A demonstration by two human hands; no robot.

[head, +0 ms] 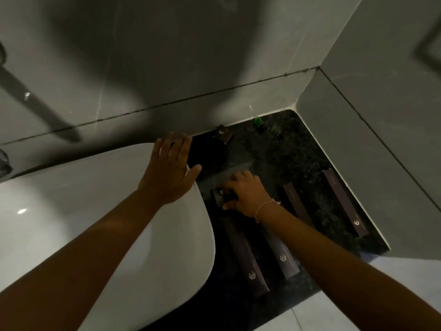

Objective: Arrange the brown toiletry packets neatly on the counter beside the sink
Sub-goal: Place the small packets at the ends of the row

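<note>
Down on the dark speckled counter (274, 149), the right hand's fingers (235, 187) curl over a small brown packet (218, 195), the thumb pressing at its near side, so the packet lies under the fingertips and just beside the sink rim. The right hand (245, 197) wears a thin thread bracelet (265, 207) at the wrist. The left hand (170, 168) lies flat with fingers spread and loose, gripping nothing, its palm over the white sink (71, 223) at the rim and its fingertips reaching the grey tiled wall (167, 68).

Outward from the right hand, two long brown packets (245, 256) lie side by side toward the counter's near edge, partly under the right forearm. Two more long packets (343, 201) lie toward the counter's right edge, the outer one along the wall. Another small brown packet (224, 135) sits at the back edge against the wall. Near the back right corner stand two small green bottles (257, 121), blurred.
</note>
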